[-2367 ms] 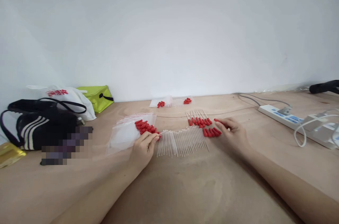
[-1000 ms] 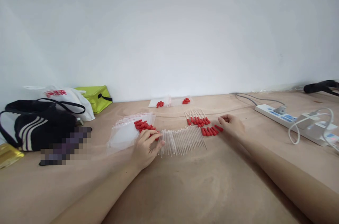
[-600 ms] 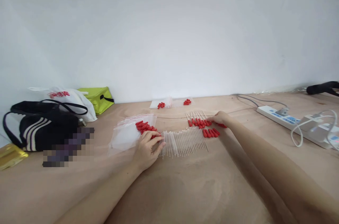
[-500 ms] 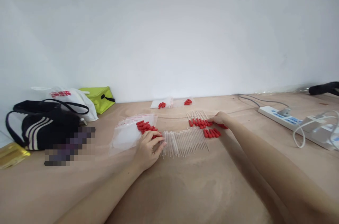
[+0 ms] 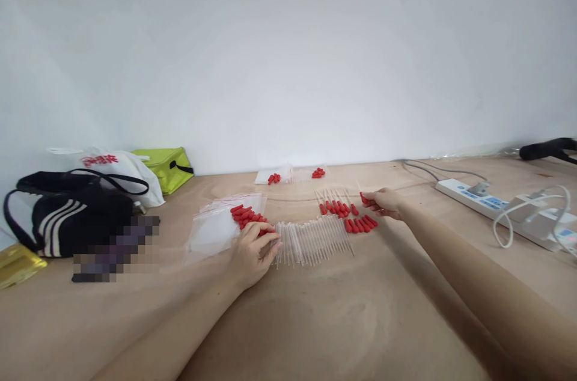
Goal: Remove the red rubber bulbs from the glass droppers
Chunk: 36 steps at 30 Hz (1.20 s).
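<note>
On the tabletop lies a row of thin clear glass tubes (image 5: 311,241), side by side. My left hand (image 5: 253,253) rests at the row's left end, fingers curved, thumb apart from the index finger; nothing shows held. Just beyond it is a heap of loose red rubber bulbs (image 5: 243,214). My right hand (image 5: 385,203) pinches a dropper (image 5: 363,198) by its red bulb, its thin tube pointing up and away. To its left lie several droppers with red bulbs (image 5: 337,207) fitted on their tubes. A short row of red bulbs (image 5: 361,224) sits nearer me, below this hand.
Clear zip bags (image 5: 211,234) lie left of the heap. Small bags with red bulbs (image 5: 274,178) lie by the wall. A black bag (image 5: 85,213), a white plastic bag (image 5: 144,173) and a green bag (image 5: 162,167) stand left. A power strip (image 5: 482,204) with cables lies right.
My right hand has drawn back slightly right from the row of droppers, and a dropper now shows lifted in its fingers. My left hand stays in place.
</note>
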### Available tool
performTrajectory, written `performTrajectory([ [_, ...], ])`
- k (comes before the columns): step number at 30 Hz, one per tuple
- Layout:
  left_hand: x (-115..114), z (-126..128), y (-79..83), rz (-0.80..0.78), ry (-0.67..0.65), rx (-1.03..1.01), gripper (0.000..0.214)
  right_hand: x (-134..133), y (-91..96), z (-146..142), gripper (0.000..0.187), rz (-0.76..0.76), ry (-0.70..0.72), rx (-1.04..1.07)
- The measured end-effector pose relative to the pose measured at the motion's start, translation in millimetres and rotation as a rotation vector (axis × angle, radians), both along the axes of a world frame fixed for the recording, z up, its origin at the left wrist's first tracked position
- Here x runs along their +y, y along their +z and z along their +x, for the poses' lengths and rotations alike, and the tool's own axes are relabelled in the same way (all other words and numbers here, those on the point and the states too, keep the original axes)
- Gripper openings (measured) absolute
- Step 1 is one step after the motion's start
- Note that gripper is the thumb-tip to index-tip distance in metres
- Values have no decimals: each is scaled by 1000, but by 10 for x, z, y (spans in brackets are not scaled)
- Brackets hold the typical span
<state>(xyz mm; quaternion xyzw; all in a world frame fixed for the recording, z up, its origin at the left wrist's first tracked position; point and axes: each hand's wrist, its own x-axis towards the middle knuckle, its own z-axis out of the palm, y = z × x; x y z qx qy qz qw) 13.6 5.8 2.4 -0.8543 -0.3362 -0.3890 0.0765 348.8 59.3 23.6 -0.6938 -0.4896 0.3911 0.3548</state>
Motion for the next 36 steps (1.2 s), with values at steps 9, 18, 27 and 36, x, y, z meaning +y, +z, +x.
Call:
performTrajectory([
  [9, -12, 98, -16, 66, 43, 73, 38, -767, -272, -583, 20, 806, 298, -465],
  [18, -97, 322, -17, 217, -146, 153, 16, -954, -381, -948, 17, 1194, 394, -732],
  [27, -172, 344, -21, 248, -110, 154, 16, -979, -379, -954, 16, 1195, 449, -730],
  [36, -185, 335, -13, 245, -151, 128, 15, -1002, -377, -941, 14, 1172, 513, -735],
])
